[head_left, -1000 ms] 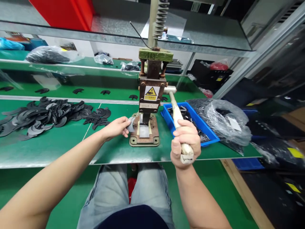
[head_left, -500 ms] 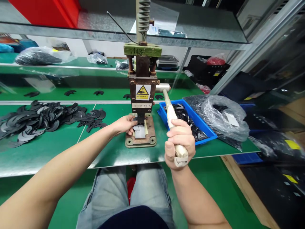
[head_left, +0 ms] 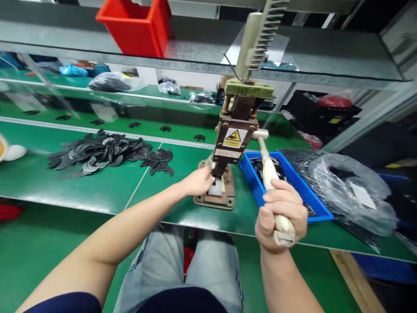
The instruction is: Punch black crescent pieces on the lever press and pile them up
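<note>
My right hand [head_left: 283, 213] is closed round the tape-wrapped handle [head_left: 269, 169] of the hand press's lever, which slants down toward me from a metal hub. The press [head_left: 233, 139] stands on the green bench, with a yellow warning sticker on its front. My left hand [head_left: 200, 180] is at the left of the press base [head_left: 208, 200], its fingertips pinched at a small black plastic piece [head_left: 214, 179] under the ram. Most of that piece is hidden by the fingers and ram. A pale metal plate [head_left: 215, 189] lies on the base in front of it.
A heap of black curved pieces [head_left: 100, 150] lies left on the bench, with a smaller pile [head_left: 158, 161] beside it. Right of the press are a blue bin [head_left: 296, 180] of black parts and a clear plastic bag [head_left: 352, 182]. A red bin [head_left: 137, 30] sits on the shelf above.
The view has swung left, so press and hands appear farther right. My left fingers have shifted slightly at the press, covering more of the black piece. My right hand keeps its hold on the lever.
</note>
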A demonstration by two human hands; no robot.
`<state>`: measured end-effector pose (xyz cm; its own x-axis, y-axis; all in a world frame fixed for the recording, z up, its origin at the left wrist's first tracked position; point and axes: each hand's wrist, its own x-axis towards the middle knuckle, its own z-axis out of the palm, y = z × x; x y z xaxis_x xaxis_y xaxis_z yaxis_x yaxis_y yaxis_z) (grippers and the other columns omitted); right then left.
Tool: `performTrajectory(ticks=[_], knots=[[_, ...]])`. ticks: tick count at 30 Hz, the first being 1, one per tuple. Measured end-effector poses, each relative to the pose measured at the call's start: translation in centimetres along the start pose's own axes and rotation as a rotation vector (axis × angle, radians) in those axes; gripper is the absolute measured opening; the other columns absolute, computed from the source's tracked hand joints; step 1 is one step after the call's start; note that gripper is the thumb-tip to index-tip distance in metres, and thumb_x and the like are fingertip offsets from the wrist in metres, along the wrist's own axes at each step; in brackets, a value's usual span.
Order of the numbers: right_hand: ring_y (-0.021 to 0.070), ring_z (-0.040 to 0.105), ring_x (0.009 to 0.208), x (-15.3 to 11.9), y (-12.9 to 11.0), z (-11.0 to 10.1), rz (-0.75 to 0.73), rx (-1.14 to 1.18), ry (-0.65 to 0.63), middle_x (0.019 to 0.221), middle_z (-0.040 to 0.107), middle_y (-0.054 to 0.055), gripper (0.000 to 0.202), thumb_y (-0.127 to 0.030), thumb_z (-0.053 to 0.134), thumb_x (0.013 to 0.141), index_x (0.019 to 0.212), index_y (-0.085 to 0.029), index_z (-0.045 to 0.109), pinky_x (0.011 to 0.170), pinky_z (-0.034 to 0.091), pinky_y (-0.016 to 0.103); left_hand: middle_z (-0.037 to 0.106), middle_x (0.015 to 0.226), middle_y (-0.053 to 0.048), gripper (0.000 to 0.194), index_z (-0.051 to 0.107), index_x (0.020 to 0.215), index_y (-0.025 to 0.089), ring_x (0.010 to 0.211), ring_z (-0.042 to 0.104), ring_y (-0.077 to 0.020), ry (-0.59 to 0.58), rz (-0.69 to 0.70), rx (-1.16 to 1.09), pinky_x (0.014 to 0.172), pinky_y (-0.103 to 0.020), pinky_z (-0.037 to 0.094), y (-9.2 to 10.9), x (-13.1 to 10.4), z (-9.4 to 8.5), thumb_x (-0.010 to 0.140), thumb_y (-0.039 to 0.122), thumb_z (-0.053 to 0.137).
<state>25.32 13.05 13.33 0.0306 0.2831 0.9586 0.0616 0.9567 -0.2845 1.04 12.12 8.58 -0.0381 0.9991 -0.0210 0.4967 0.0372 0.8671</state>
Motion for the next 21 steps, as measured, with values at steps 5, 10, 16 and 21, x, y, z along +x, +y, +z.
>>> performTrajectory(ticks=[5,10,16,21], knots=[[0.0266,0.073,0.093,-0.1,0.2,0.2,-0.005,0.009,0.013,0.081,0.064,0.000,0.012,-0.025,0.072,0.088,0.089,-0.024,0.060,0.098,0.059,0.061,0.074,0.112,-0.010,0.026,0.074,0.119,0.021,0.095,0.072,-0.0235,0.230,0.098,0.319,0.087,-0.038,0.060,-5.9,-5.5,-4.6,0.100,0.036,0.063],[0.0252,0.071,0.087,0.1,-0.1,0.5,0.000,0.016,0.044,0.079,0.062,0.000,0.013,-0.026,0.072,0.088,0.088,-0.024,0.059,0.093,0.062,0.059,0.067,0.133,-0.017,0.044,0.072,0.138,0.020,0.126,0.061,-0.0350,0.320,0.042,0.909,0.109,-0.049,0.050,-12.6,-7.2,-12.4,0.097,0.034,0.066],[0.0237,0.069,0.084,0.1,0.0,0.5,-0.003,-0.020,0.034,0.078,0.059,-0.002,0.014,-0.029,0.072,0.090,0.089,-0.026,0.058,0.095,0.061,0.061,0.058,0.153,-0.017,0.040,0.077,0.137,0.027,0.133,0.054,-0.0401,0.115,0.080,1.089,0.102,-0.053,0.047,-13.6,-4.6,-14.5,0.101,0.038,0.060],[0.0239,0.070,0.086,0.1,-0.1,0.5,-0.009,-0.026,0.036,0.078,0.061,-0.001,0.015,-0.030,0.072,0.091,0.088,-0.025,0.058,0.096,0.061,0.060,0.074,0.124,-0.018,0.041,0.079,0.122,0.019,0.122,0.061,-0.0350,0.046,0.273,1.073,0.101,-0.050,0.044,-12.0,-2.0,-12.9,0.111,0.039,0.045]])
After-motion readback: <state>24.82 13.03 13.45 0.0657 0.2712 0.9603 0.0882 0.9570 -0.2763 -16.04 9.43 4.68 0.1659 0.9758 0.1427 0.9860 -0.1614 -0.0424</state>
